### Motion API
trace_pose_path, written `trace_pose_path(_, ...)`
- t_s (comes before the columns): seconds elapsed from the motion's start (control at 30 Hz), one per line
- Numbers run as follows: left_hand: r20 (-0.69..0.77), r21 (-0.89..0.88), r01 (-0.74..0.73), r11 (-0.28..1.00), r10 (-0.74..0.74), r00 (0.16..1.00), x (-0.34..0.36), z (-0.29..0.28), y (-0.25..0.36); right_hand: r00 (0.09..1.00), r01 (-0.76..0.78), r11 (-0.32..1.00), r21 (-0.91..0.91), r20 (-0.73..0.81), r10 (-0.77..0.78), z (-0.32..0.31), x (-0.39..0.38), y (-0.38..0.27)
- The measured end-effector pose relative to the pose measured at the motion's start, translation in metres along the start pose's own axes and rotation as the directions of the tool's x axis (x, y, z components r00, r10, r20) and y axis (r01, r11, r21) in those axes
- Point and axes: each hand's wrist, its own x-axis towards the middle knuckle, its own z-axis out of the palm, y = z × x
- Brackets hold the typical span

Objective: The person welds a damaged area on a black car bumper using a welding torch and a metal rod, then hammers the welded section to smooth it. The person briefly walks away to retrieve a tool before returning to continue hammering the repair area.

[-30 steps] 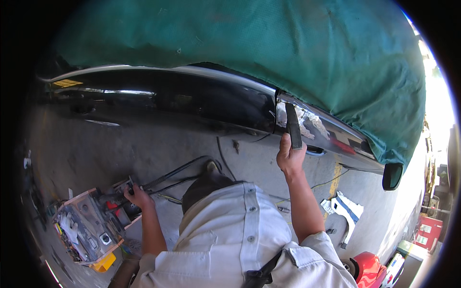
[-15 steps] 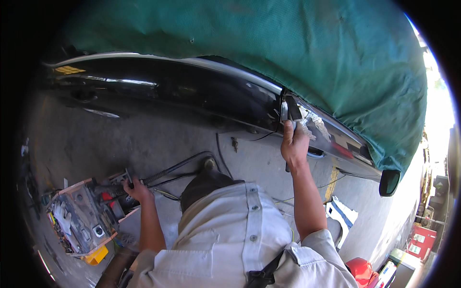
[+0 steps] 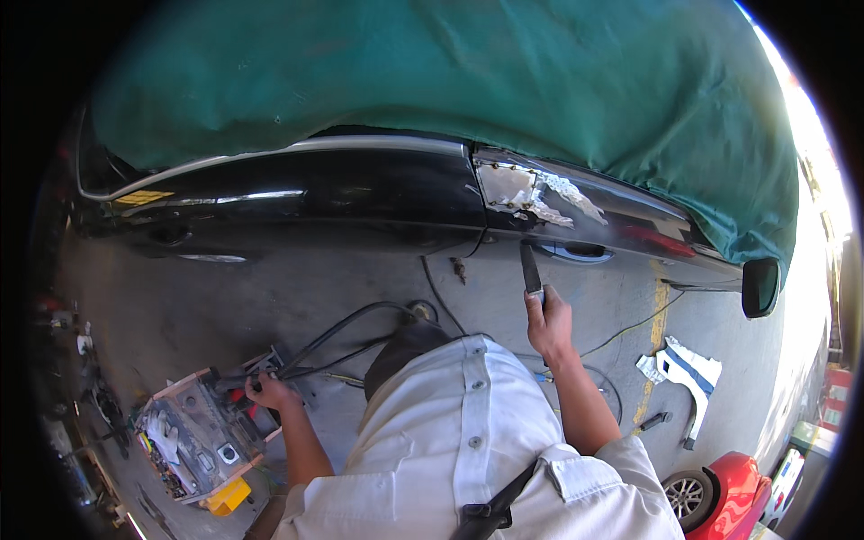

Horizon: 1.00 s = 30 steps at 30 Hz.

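Observation:
My right hand (image 3: 550, 326) grips a long, flat, dark file-like tool (image 3: 530, 268), pointing it up toward the black car door (image 3: 378, 193). The tool's tip is just below a bare-metal patch (image 3: 511, 186) with rough edges and a row of small studs. This patch lies right of the door seam, above a door handle (image 3: 580, 253). Down at the left, my left hand (image 3: 273, 392) is closed at the edge of a wheeled tool cart (image 3: 193, 382). Its fingers curl around something dark that I cannot make out, beside black cables.
A green cover (image 3: 468, 81) drapes over the car, with the side mirror (image 3: 760, 288) jutting out at right. Black cables (image 3: 346, 317) run from the cart across the floor. A white-and-blue panel (image 3: 688, 373) lies at right, near a red car (image 3: 733, 490).
My right hand has drawn the file-like tool down off the bare-metal patch, uncovering the studs. The view has shifted; my left hand stays at the cart.

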Motion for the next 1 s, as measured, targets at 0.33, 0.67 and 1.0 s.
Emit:
trace_pose_path(0.33,0.129,0.0,-0.155,0.988,0.154,0.98,-0.043,0.013,0.034,0.984,0.124,0.992,-0.014,0.127,-0.121,-0.013,0.009,-0.023)
trace_pose_path(0.67,0.096,-0.008,-0.142,0.99,0.142,0.985,-0.049,-0.026,0.017,0.865,0.487,0.827,-0.282,0.284,-0.413,-0.035,0.064,-0.053)
trace_pose_path(1.0,0.126,-0.099,-0.072,0.992,0.085,0.988,-0.037,-0.044,0.006,0.908,0.332,0.869,-0.366,0.372,-0.19,-0.04,0.049,-0.036)
